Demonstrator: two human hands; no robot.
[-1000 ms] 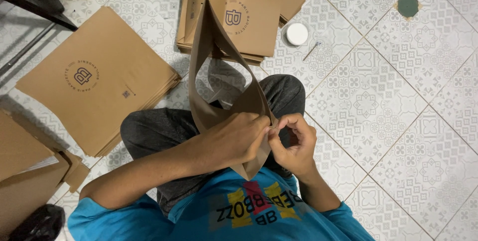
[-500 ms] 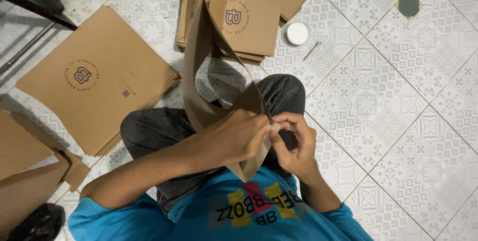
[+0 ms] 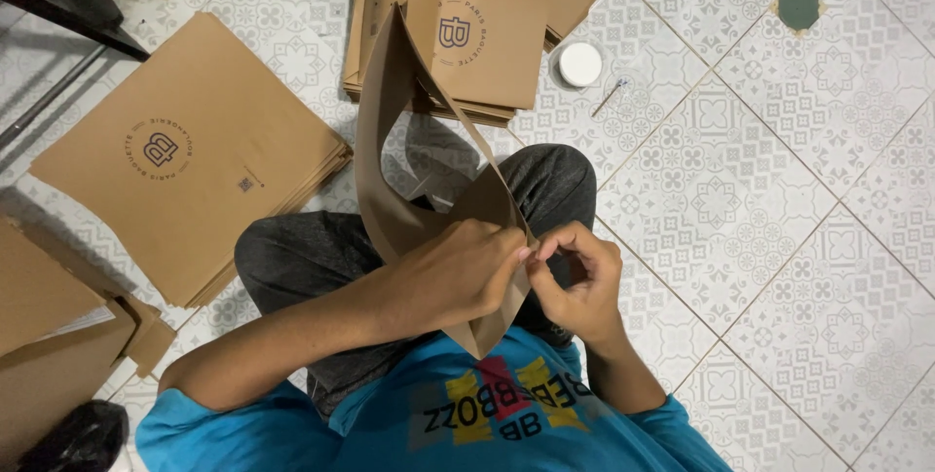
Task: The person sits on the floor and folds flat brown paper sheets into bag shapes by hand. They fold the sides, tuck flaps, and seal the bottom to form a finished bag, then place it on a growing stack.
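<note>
Head view: hands (image 3: 458, 272) unmoved on bag (image 3: 409, 170)

A tall brown paper bag (image 3: 429, 189) stands open in the middle, held at its edge. Behind it lies a pile of small brown bags (image 3: 487, 38) with a round dark mark. A pile of big flat brown bags (image 3: 195, 155) lies on the floor beside it.
</note>
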